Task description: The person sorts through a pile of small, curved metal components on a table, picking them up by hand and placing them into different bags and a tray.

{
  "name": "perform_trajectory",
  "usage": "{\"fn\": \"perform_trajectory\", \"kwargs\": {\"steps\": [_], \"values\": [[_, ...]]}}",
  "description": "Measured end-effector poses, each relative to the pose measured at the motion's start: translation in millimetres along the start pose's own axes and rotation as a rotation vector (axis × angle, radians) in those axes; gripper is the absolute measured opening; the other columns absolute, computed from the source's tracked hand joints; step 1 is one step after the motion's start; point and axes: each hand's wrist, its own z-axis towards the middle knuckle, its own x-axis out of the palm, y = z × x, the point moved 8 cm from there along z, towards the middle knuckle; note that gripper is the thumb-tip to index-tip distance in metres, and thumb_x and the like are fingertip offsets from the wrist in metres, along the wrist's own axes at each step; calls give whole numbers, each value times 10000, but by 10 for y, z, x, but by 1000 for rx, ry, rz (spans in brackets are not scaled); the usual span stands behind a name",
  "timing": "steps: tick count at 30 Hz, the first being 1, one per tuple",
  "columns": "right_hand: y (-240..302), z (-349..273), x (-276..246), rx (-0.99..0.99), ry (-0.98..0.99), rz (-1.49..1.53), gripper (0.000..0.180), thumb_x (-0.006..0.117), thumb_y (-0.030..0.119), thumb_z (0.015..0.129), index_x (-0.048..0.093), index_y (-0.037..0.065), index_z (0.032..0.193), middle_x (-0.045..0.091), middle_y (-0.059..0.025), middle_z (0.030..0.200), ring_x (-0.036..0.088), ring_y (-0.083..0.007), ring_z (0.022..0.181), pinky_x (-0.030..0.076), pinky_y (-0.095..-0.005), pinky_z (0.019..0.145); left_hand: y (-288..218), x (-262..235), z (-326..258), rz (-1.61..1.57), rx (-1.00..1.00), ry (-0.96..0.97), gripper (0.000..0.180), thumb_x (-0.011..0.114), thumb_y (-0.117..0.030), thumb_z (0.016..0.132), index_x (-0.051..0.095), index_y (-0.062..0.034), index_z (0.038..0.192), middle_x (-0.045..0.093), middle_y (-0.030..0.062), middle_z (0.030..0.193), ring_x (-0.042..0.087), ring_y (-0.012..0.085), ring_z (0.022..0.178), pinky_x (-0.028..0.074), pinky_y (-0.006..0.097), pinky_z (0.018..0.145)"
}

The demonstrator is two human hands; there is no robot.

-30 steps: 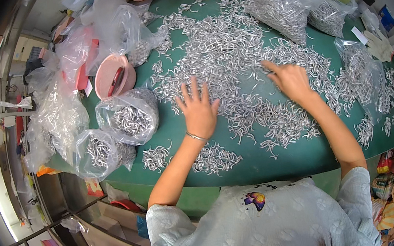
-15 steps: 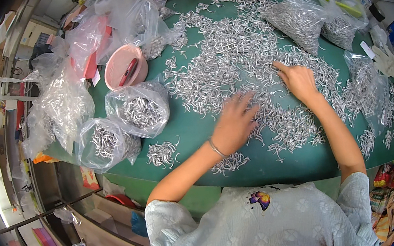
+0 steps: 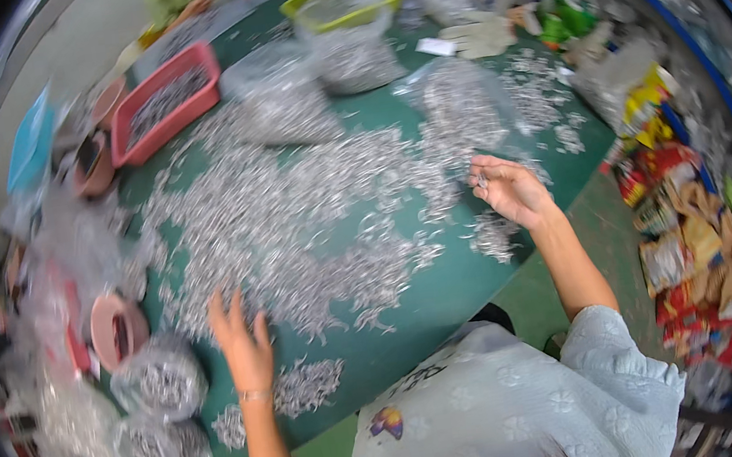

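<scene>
Pale grey-blue short-sleeved top with faint embossed white flower pattern (image 3: 518, 403); small multicoloured printed motif (image 3: 386, 422) on chest, dark printed lettering beside it. Sleeves end near elbows, well back from the fingers; forearms bare. Thin light bangle-type bracelet (image 3: 255, 395) on left wrist, just behind left hand (image 3: 242, 342). Right hand (image 3: 514, 190) and wrist bare. No gloves, no rings discernible.

Small silvery metal parts (image 3: 290, 211), loose, spread over a green table top.

Thin, short, bright pieces in a wide irregular layer from upper left to centre of the frame, thickest at centre. Separate small heaps lie at lower left (image 3: 308, 386) and right of centre (image 3: 494, 236). A few pieces sit pinched in fingertips (image 3: 481, 182) right of centre. Blur hides their exact shape.
</scene>
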Motion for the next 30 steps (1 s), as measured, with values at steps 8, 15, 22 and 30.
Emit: {"fn": "perform_trajectory", "kwargs": {"steps": [8, 15, 22, 30], "values": [[1450, -602, -2600, -780, -742, -194, 271, 428, 87, 970, 566, -32, 1171, 603, -94, 1009, 602, -226, 957, 510, -345, 853, -858, -25, -408, -172, 50, 37, 516, 641, 10, 849, 484, -32, 1338, 333, 237, 1497, 286, 434, 1400, 250, 491, 1141], [1970, -100, -3129, -963, -811, -1012, 307, 429, 183, 991, 658, -18, 1028, 673, -103, 979, 610, -203, 911, 456, -320, 882, -1223, 327, -817, -204, -7, 44, 479, 652, 0, 844, 514, -18, 1303, 352, 240, 1478, 304, 443, 1387, 256, 488, 1138], [1388, -442, -1670, -1125, -692, -1273, 264, 462, 122, 975, 627, -1, 1140, 642, -137, 1105, 582, -263, 1052, 415, -355, 949, -1549, 701, -1162, -247, 10, 67, 475, 638, 18, 832, 533, -36, 1291, 394, 206, 1456, 317, 430, 1385, 281, 478, 1129], [-818, -969, 1238, -855, 639, -1602, 405, 728, 128, 787, 610, 78, 1172, 549, -113, 1242, 502, -308, 1168, 396, -432, 984, -1506, 1001, -1000, -74, 43, 108, 438, 563, 33, 860, 519, 4, 1295, 354, 232, 1462, 314, 449, 1373, 327, 505, 1107]]}}
